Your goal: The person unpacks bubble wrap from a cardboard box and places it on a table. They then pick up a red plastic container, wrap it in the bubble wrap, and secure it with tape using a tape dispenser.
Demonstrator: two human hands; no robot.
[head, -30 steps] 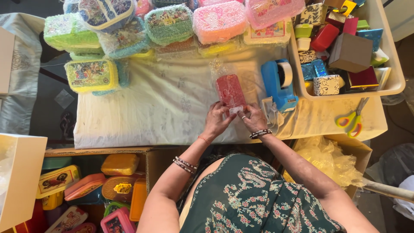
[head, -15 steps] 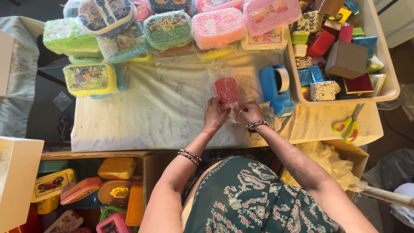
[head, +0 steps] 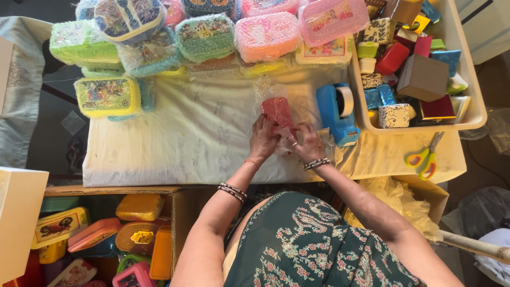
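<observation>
Left hand, right hand side by side, fingers curled, gripping.

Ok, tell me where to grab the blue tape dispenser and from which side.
Grip the tape dispenser across its narrow blue body, just below the roll, coming from above. It stands upright on the cloth, the bin close to its right, the right hand at its left.
</observation>
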